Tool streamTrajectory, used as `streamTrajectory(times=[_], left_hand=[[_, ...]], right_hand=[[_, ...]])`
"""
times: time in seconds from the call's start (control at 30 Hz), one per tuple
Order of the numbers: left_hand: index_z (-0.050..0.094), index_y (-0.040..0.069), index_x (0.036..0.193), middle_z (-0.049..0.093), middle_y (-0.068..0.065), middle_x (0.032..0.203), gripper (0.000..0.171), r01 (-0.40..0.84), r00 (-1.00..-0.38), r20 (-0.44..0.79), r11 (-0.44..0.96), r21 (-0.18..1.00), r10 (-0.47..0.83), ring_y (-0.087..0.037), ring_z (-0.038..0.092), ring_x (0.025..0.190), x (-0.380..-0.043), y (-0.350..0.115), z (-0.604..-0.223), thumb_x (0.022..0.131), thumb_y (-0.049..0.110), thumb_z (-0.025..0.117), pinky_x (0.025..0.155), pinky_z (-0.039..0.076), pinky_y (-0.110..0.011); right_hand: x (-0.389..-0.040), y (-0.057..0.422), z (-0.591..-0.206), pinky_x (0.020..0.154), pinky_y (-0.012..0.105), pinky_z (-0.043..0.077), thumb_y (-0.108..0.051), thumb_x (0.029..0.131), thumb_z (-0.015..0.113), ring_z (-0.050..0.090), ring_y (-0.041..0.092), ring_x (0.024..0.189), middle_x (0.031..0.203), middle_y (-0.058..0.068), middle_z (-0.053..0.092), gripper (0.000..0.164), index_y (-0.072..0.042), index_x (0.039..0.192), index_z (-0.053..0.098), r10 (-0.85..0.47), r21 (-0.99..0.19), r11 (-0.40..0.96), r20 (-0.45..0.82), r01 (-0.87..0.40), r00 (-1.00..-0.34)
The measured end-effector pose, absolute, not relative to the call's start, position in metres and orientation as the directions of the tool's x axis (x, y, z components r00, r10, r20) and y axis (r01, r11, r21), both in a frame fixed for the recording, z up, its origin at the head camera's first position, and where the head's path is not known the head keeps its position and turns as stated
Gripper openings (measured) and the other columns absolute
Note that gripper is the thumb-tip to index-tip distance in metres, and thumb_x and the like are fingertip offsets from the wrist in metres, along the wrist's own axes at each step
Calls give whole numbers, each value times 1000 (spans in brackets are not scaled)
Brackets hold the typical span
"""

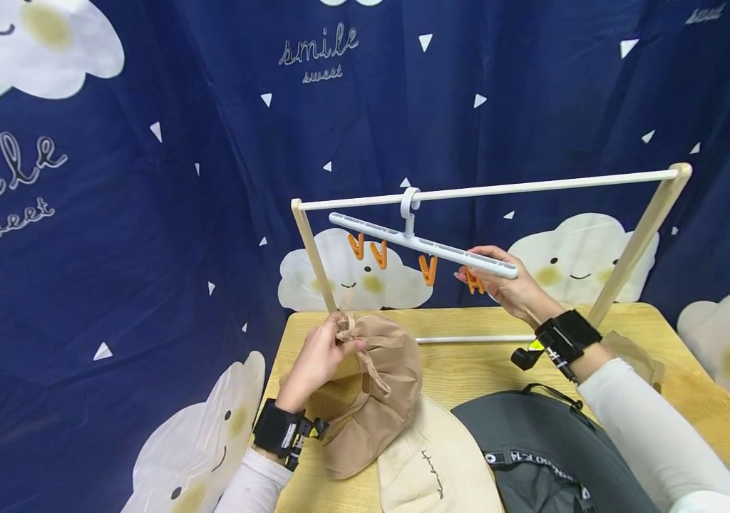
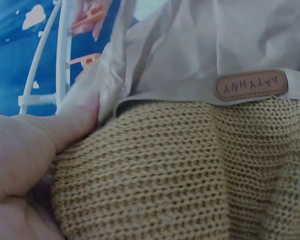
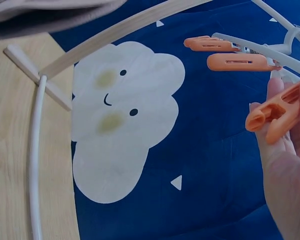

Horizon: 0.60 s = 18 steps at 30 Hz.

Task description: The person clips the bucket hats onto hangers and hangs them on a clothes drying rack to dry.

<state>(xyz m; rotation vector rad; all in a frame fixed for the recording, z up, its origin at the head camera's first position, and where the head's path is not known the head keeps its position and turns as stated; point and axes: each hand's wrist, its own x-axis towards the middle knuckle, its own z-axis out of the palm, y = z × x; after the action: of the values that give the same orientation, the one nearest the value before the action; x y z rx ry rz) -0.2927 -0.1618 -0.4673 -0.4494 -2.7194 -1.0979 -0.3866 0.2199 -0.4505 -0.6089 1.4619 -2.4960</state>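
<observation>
My left hand (image 1: 319,356) grips the tan sun hat (image 1: 397,360) by its gathered edge and ties, holding it up at the table's left side. In the left wrist view the hat shows a knitted part (image 2: 155,170) and a small brown label (image 2: 251,84). A white hanger (image 1: 371,229) hangs tilted from the rack's rail, its right end lower, with several orange clips. At that end my right hand (image 1: 511,288) pinches the outermost clip (image 3: 277,112) between thumb and fingers. The hat is below the hanger, apart from the clips.
A white-railed wooden rack (image 1: 532,187) stands on the wooden table (image 1: 468,319). A cream hat (image 1: 435,456) and a dark grey hat (image 1: 551,427) lie in front. Under my right arm are a mustard cloth item (image 1: 705,420) and another tan item (image 1: 628,353). A blue curtain hangs behind.
</observation>
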Motion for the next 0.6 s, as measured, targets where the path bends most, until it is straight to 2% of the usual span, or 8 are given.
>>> streamTrajectory(times=[0.1,0.2,0.4,0.6], left_hand=[[59,4,113,61,-4,92,26,397,-918,279,669,628,282,-19,57,81,-292,-159,-468,95,9,77,71,48,-35],[56,2,113,60,-5,95,25,451,-893,306,642,620,332,-19,55,81,-292,-157,-470,96,3,73,70,47,-32],[64,5,110,73,-7,101,33,452,-891,353,606,654,285,-15,62,81,-294,-148,-473,87,15,86,69,50,-29],[73,10,105,75,0,88,32,386,-918,343,645,659,200,-12,60,70,-300,-129,-469,82,20,91,60,47,-28]], right_hand=[[-385,218,-453,97,35,56,12,100,59,76,25,105,118,10,70,31,-8,122,67,-357,-868,-496,242,-37,-902],[-385,215,-455,97,35,56,13,100,57,77,24,103,116,9,71,31,-8,121,67,-352,-867,-497,245,-41,-903],[-383,209,-456,94,34,57,12,100,59,77,22,101,113,9,74,29,-10,118,66,-340,-878,-477,233,-46,-911],[-381,205,-454,93,34,57,12,100,59,78,22,100,112,8,74,28,-8,119,62,-323,-875,-483,210,-29,-923]])
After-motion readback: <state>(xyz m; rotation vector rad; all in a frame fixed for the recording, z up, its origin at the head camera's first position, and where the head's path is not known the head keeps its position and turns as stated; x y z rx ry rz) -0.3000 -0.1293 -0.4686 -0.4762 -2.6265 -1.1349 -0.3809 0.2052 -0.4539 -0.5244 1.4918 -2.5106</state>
